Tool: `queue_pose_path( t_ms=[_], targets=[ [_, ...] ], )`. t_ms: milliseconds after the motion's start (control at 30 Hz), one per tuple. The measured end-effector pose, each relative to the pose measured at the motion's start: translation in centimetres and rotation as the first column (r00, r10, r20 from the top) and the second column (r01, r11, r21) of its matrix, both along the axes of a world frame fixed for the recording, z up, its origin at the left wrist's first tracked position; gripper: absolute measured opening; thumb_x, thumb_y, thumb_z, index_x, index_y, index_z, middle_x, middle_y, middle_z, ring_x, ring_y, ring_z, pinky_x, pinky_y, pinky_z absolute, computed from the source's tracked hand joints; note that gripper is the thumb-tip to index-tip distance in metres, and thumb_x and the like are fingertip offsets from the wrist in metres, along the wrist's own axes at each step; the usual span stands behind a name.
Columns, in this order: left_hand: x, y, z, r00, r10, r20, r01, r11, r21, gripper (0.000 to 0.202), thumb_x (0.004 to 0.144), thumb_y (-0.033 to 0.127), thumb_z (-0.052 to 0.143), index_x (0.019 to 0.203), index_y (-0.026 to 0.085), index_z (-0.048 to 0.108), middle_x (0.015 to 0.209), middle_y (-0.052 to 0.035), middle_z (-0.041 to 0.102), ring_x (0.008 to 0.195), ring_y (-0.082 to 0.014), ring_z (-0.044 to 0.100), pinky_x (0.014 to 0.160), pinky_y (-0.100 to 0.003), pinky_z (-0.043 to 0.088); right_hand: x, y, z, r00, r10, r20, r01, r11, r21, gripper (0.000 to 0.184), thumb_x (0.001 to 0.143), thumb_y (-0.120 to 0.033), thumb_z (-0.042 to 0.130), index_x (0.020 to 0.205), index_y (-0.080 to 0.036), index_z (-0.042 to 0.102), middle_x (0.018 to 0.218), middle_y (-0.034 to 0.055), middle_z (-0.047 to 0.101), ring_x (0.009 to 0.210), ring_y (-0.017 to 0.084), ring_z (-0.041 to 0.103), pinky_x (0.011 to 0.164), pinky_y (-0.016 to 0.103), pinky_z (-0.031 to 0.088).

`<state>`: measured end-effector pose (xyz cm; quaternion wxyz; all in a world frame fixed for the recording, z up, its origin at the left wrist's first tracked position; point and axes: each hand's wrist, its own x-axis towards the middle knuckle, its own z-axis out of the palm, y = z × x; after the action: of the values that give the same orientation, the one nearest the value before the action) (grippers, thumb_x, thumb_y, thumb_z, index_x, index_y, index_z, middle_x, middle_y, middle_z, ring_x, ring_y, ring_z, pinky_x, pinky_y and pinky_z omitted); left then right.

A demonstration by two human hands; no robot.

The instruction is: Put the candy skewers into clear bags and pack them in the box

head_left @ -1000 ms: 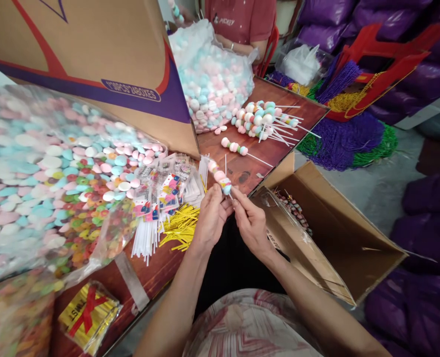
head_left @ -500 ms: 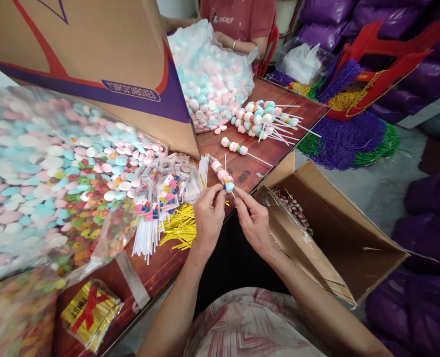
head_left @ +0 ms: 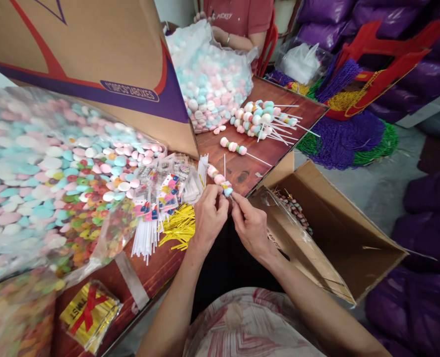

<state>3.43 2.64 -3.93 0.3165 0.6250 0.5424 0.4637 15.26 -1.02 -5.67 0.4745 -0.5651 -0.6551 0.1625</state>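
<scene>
Between my two hands is a candy skewer [head_left: 217, 177], pink, white and blue pieces in a row, apparently in a clear printed bag. It tilts away over the table edge, its blue end nearest me. My left hand [head_left: 209, 215] is closed in a pinch at that near end. My right hand [head_left: 250, 225] pinches close beside it, thumb against forefinger; a tie between the fingertips is too small to make out. Left of my left hand lie gold twist ties [head_left: 180, 225], white sticks [head_left: 145, 239] and printed clear bags [head_left: 169, 188].
A finished-looking skewer [head_left: 234, 147] and a skewer pile [head_left: 262, 119] lie farther back. Bags of candy [head_left: 48, 168] cover the left; a tall carton [head_left: 93, 49] stands behind. An open cardboard box [head_left: 339, 238] is at right. Across the table sits a person [head_left: 238, 20].
My hands have drawn closer together at the skewer's near end and shifted slightly down. The gold tie ends seen earlier are now hidden. The person opposite has moved a hand.
</scene>
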Motion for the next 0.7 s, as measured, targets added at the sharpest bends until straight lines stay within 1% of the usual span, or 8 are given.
queue_pose_path(
  t_ms=[100,167,233,333,400,500,600,700],
  targets=[
    [-0.3,-0.4,0.0,0.993,-0.060,-0.106,0.065,0.997,0.048,0.016,0.078,0.007,0.055,0.076,0.023,0.056,0.074,0.0011,0.051,0.067,-0.0157,0.046,0.067,-0.028,0.033,-0.2,-0.1,0.4,0.996,-0.007,0.084,0.005,1.000,0.023,0.033,0.098,-0.019,0.044,0.123,-0.013,0.064,0.095,0.0108,0.077,0.076,0.018,0.074,0.074,0.025,0.058],
    [-0.5,-0.7,0.1,0.993,-0.076,-0.093,0.081,0.995,0.053,0.016,0.077,0.007,0.055,0.075,0.023,0.055,0.073,0.0013,0.051,0.067,-0.0157,0.045,0.067,-0.029,0.033,-0.3,-0.2,0.7,0.993,-0.004,0.114,0.004,1.000,0.006,0.033,0.098,-0.019,0.043,0.123,-0.014,0.064,0.090,0.0095,0.077,0.073,0.017,0.073,0.070,0.024,0.057],
    [-0.6,-1.2,0.4,0.995,-0.101,0.002,0.101,0.995,0.021,0.015,0.078,0.009,0.056,0.074,0.023,0.055,0.071,0.0019,0.049,0.064,-0.0147,0.044,0.065,-0.028,0.034,-0.3,-0.2,1.0,0.993,0.011,0.119,-0.009,1.000,-0.019,0.033,0.098,-0.019,0.043,0.123,-0.015,0.064,0.088,0.0083,0.077,0.071,0.016,0.073,0.069,0.023,0.056],
    [-0.2,-1.7,0.6,0.967,-0.175,0.183,0.190,0.980,-0.066,0.010,0.083,0.015,0.056,0.076,0.022,0.057,0.071,0.0017,0.050,0.063,-0.0135,0.045,0.064,-0.026,0.036,0.1,0.3,0.9,0.991,-0.010,0.135,0.010,1.000,-0.003,0.032,0.098,-0.019,0.043,0.120,-0.013,0.066,0.085,0.0082,0.076,0.068,0.016,0.072,0.067,0.023,0.055],
    [0.1,-1.7,0.5,0.963,-0.129,0.236,0.153,0.984,-0.086,0.006,0.085,0.020,0.058,0.080,0.022,0.059,0.076,0.0004,0.055,0.068,-0.0138,0.050,0.067,-0.025,0.039,0.4,0.7,0.5,0.984,-0.050,0.171,0.043,0.998,0.048,0.031,0.098,-0.019,0.044,0.117,-0.012,0.067,0.084,0.0092,0.076,0.069,0.017,0.072,0.067,0.023,0.055],
    [0.0,-1.0,-0.1,0.984,0.010,0.175,-0.003,0.999,-0.038,0.005,0.087,0.026,0.061,0.086,0.021,0.060,0.081,-0.0005,0.058,0.073,-0.0143,0.055,0.068,-0.025,0.042,0.7,1.0,-0.1,0.971,-0.049,0.235,0.020,0.992,0.123,0.031,0.098,-0.018,0.043,0.118,-0.010,0.067,0.092,0.0112,0.077,0.074,0.017,0.073,0.070,0.023,0.055],
    [-0.4,-0.2,-0.7,0.999,-0.002,0.034,0.001,0.999,0.053,0.007,0.088,0.028,0.060,0.088,0.021,0.061,0.082,-0.0009,0.061,0.074,-0.0143,0.058,0.066,-0.025,0.044,0.7,0.9,-0.6,0.952,-0.021,0.304,-0.027,0.988,0.155,0.031,0.099,-0.016,0.042,0.117,-0.010,0.066,0.094,0.0113,0.077,0.073,0.015,0.073,0.071,0.022,0.055],
    [-0.8,0.1,-0.9,0.996,0.002,-0.093,0.008,0.994,0.106,0.008,0.090,0.024,0.056,0.091,0.020,0.063,0.087,-0.0024,0.066,0.079,-0.0149,0.062,0.071,-0.027,0.047,0.5,0.7,-0.9,0.939,-0.041,0.342,-0.024,0.982,0.185,0.029,0.099,-0.016,0.043,0.115,-0.010,0.067,0.091,0.0106,0.077,0.071,0.015,0.073,0.069,0.022,0.055]
  ],
)
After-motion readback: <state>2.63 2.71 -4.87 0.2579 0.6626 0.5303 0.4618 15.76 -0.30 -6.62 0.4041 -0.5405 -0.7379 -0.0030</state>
